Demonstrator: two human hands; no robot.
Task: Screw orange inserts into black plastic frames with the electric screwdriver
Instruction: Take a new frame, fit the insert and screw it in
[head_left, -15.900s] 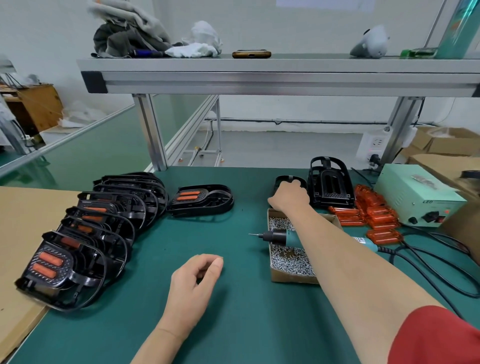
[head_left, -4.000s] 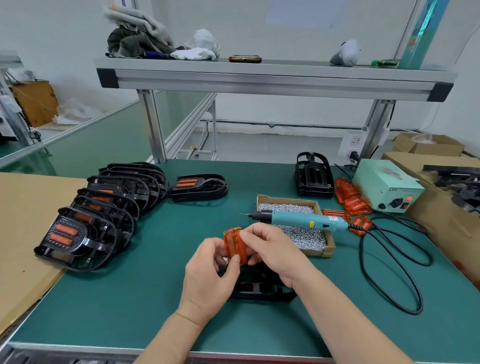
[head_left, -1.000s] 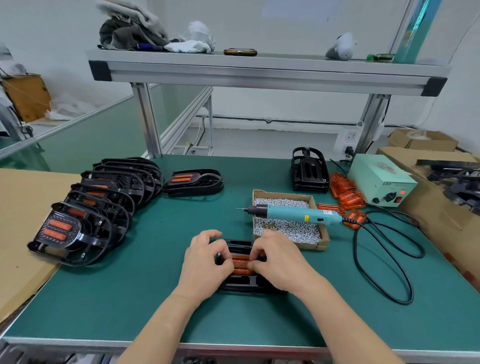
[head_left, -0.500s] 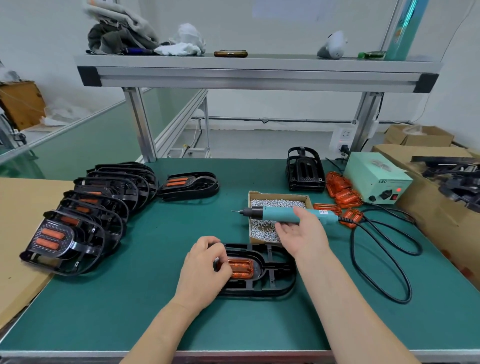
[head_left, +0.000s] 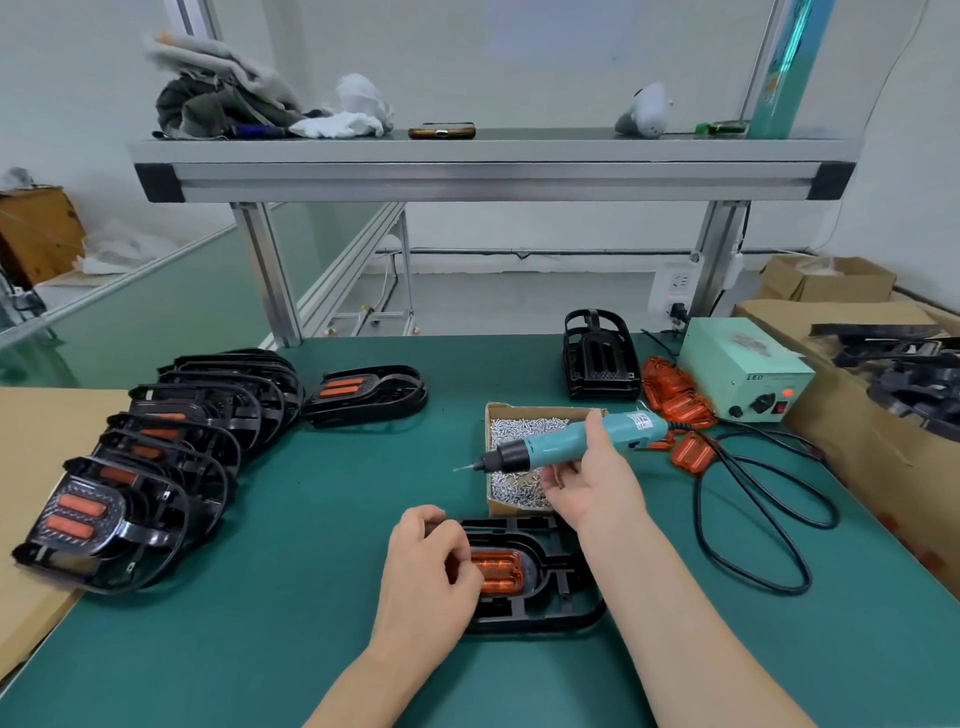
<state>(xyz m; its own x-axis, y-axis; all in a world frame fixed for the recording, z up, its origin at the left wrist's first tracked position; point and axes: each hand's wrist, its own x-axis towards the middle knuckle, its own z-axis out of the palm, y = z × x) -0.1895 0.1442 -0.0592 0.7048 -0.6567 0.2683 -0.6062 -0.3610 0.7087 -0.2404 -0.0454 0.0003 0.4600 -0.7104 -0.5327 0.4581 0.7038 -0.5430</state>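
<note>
Item, work piece: one black frame (head_left: 569, 579) flat near the tabletop's (head_left: 311, 519) near edge, long axis running left to right, orange insert (head_left: 498, 571) seated in its left end, directly under my left hand (head_left: 426, 571) and on the near side of the driver's bit. Item, left hand: fingers curled over the frame's left end, fingertips touching the insert's edge. Item, right hand (head_left: 592, 488): wrapped round the electric screwdriver (head_left: 566, 441), held clear above the box of screws (head_left: 519, 428), body lying left to right, bit pointing left, not yet on the insert.
</note>
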